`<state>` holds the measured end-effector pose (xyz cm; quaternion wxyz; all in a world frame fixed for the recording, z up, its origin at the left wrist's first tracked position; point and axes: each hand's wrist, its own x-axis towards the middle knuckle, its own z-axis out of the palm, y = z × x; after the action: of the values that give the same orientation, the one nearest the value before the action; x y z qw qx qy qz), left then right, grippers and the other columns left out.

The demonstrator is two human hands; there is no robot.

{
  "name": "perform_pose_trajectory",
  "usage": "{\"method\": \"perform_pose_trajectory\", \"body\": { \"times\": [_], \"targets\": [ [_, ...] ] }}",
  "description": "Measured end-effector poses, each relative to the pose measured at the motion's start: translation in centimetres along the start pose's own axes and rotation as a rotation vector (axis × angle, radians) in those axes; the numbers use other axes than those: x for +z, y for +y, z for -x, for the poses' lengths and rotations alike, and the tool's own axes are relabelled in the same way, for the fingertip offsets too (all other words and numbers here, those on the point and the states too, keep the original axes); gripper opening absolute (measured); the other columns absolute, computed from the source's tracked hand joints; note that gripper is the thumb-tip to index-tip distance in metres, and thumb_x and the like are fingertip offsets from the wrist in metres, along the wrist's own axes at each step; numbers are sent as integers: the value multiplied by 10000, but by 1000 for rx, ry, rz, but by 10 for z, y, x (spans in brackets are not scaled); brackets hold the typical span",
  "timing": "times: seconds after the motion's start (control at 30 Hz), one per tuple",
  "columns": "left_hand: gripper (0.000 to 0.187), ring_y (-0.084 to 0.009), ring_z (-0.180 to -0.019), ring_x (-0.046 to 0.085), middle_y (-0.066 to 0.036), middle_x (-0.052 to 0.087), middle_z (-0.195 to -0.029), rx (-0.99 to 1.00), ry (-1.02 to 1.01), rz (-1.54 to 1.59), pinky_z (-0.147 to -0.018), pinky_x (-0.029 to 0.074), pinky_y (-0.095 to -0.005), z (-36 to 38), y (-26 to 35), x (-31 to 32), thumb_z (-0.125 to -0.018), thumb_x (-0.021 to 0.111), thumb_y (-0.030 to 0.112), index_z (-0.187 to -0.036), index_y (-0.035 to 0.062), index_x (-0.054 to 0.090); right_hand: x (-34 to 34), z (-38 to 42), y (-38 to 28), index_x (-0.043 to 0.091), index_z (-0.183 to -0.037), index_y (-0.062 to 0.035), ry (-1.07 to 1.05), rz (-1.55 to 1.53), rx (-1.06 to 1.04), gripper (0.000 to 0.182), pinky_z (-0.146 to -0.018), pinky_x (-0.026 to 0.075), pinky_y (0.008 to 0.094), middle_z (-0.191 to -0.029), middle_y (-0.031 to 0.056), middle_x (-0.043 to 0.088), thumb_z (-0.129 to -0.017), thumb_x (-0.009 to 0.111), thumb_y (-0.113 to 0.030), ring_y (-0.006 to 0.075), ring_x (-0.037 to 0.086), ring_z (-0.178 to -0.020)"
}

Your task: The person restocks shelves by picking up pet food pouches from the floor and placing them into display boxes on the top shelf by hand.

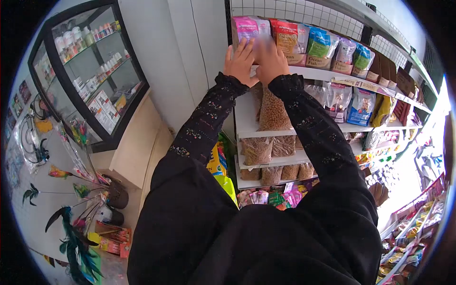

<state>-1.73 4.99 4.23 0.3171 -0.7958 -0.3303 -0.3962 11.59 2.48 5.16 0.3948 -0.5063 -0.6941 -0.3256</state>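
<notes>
My left hand [240, 61] lies with its fingers stretched out against the front of a pink pet food bag [246, 28] at the left end of the top shelf. Close beside it, my right hand [271, 59] reaches to the same spot, between the pink bag and an orange Ocean Fish bag [288, 38]. A blurred patch covers its fingertips, so I cannot see whether they grip anything. Below my hands, a clear bag of brown kibble [274, 111] stands upright on the second shelf.
Green-and-blue bags [320, 45] continue along the top shelf [323, 75]. Lower shelves hold more kibble bags [258, 151] and small packets [285, 195]. A glass cabinet [95, 71] with bottles stands left, above feather toys [73, 242]. Another rack of packets [418, 223] is at right.
</notes>
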Motion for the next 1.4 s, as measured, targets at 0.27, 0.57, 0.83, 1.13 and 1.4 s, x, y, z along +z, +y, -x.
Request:
{"method": "perform_pose_trajectory", "body": {
  "times": [0.27,0.57,0.83,1.13,1.4],
  "targets": [
    [663,-202,-1283,198,-25,277,-1364,-10,101,65,-995,164,-514,4,1,9,-665,596,372,-1252,159,375,-110,99,3,519,-1020,-48,-551,-194,32,271,-728,422,426,-874,175,560,-782,489,-174,347,521,-839],
    [706,-345,-1170,335,-154,373,-1257,54,159,147,-924,279,-501,0,7,6,-641,633,229,-1262,73,335,-306,362,36,642,-733,-144,-2165,-471,91,209,-612,463,388,-629,100,592,-678,553,-325,293,590,-697],
    [683,-364,-1162,339,-164,375,-1261,-7,222,621,-939,274,-481,1,14,24,-675,631,232,-1274,74,341,-381,460,-9,636,-757,-144,-2115,-502,463,213,-622,462,393,-640,102,593,-675,560,-325,293,591,-702],
    [699,-388,-1272,122,-154,112,-1408,32,168,103,-997,159,-529,2,8,51,-803,468,372,-1361,99,148,-446,544,-68,629,-788,-144,-2062,-542,703,224,-636,462,398,-654,105,596,-670,568,-325,292,591,-707],
    [853,-421,-1277,56,-230,65,-1389,-15,227,5,-935,70,-626,10,20,47,-627,581,379,-1346,128,195,-470,582,-46,623,-816,-145,-2019,-488,710,239,-648,461,403,-666,108,598,-666,576,-325,292,592,-713]
  ]
}}
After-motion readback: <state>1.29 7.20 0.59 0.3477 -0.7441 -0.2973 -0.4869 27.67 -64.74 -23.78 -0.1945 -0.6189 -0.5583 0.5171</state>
